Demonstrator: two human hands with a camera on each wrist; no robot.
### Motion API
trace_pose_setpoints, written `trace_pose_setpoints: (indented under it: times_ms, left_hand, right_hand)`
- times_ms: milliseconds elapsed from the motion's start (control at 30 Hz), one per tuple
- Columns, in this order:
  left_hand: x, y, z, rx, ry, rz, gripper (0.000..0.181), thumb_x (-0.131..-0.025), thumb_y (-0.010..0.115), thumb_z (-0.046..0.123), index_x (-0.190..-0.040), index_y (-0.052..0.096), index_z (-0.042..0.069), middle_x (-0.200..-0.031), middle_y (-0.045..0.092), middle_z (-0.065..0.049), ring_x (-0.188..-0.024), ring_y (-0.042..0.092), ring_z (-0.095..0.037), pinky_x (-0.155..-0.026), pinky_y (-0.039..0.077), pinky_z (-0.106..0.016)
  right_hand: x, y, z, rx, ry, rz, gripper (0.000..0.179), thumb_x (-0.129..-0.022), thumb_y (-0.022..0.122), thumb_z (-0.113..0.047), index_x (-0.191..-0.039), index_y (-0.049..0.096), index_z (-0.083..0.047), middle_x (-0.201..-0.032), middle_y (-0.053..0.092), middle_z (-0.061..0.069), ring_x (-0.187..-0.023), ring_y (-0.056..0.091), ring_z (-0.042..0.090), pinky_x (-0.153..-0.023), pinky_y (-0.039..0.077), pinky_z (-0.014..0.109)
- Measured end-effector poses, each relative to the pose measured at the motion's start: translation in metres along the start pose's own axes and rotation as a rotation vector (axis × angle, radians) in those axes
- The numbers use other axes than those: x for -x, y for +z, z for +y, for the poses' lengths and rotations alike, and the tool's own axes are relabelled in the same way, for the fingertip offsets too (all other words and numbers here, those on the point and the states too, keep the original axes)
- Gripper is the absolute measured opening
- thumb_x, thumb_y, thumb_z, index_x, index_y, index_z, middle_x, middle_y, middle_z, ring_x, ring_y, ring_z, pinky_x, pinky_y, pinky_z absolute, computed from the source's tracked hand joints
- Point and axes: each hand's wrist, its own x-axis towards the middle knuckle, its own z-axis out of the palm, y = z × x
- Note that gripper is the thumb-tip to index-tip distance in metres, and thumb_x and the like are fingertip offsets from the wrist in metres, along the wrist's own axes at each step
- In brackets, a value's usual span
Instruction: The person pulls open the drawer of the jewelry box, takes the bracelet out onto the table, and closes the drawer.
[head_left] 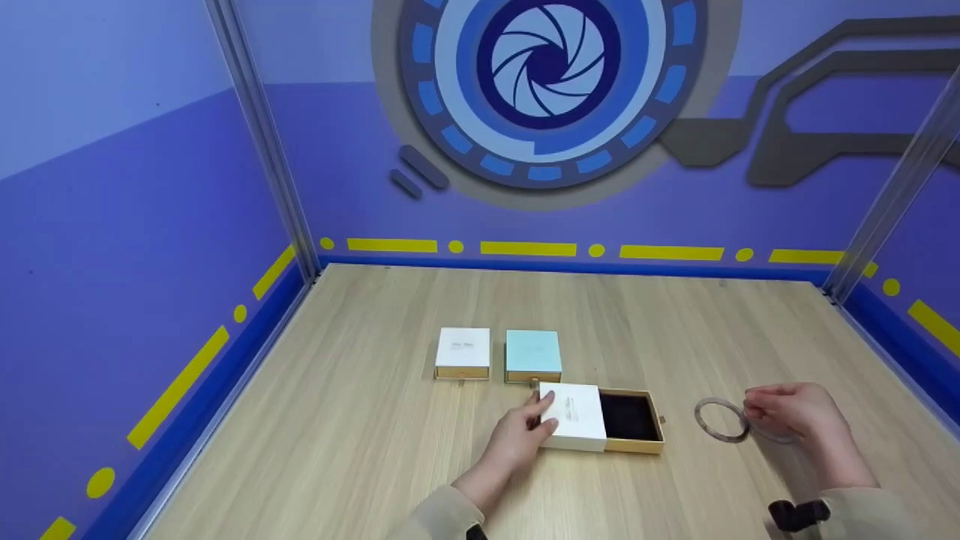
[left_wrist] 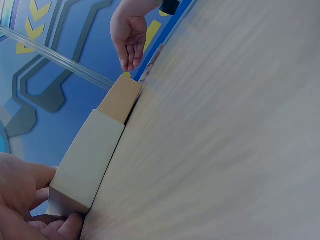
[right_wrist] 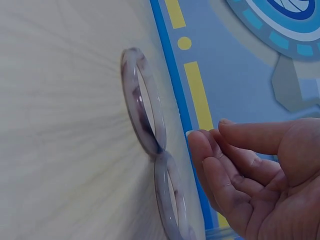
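My left hand grips the closed end of a white drawer-style gift box, thumb and fingers on its sleeve. The box's gold-edged drawer is pulled out to the right and shows a dark lining. To the right, my right hand hovers with loosely bent fingers and holds nothing. Below it two marbled grey-white bangles lie on the table: one bangle in plain sight, the other bangle touching it and partly hidden by the hand in the head view.
Behind the drawer box stand another white box and a mint-green box, side by side and both closed. The wooden table is bounded by blue printed panels at the back and sides.
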Motion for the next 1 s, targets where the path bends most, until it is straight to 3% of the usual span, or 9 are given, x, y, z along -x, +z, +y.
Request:
trace_pose_setpoints:
  times_ms: [467, 1000]
  left_hand:
    - [0.000, -0.001, 0.000, 0.002, 0.010, -0.001, 0.048, -0.103, 0.063, 0.019, -0.150, 0.054, 0.016, -0.165, 0.034, -0.020, -0.154, 0.032, -0.039, -0.126, 0.028, -0.053]
    - [0.000, -0.001, 0.000, 0.014, 0.006, -0.009, 0.048, -0.103, 0.063, 0.020, -0.150, 0.053, 0.017, -0.166, 0.033, -0.018, -0.154, 0.031, -0.037, -0.126, 0.027, -0.052]
  right_hand:
    - [0.001, 0.019, -0.004, -0.086, -0.037, -0.081, 0.028, -0.100, 0.062, -0.004, -0.112, 0.067, 0.020, -0.080, 0.077, -0.003, -0.072, 0.074, 0.004, -0.066, 0.061, 0.019]
    - [0.001, 0.037, -0.007, -0.032, -0.092, -0.169, 0.030, -0.100, 0.061, -0.005, -0.114, 0.066, 0.021, -0.082, 0.079, -0.001, -0.075, 0.073, 0.002, -0.067, 0.060, 0.018]
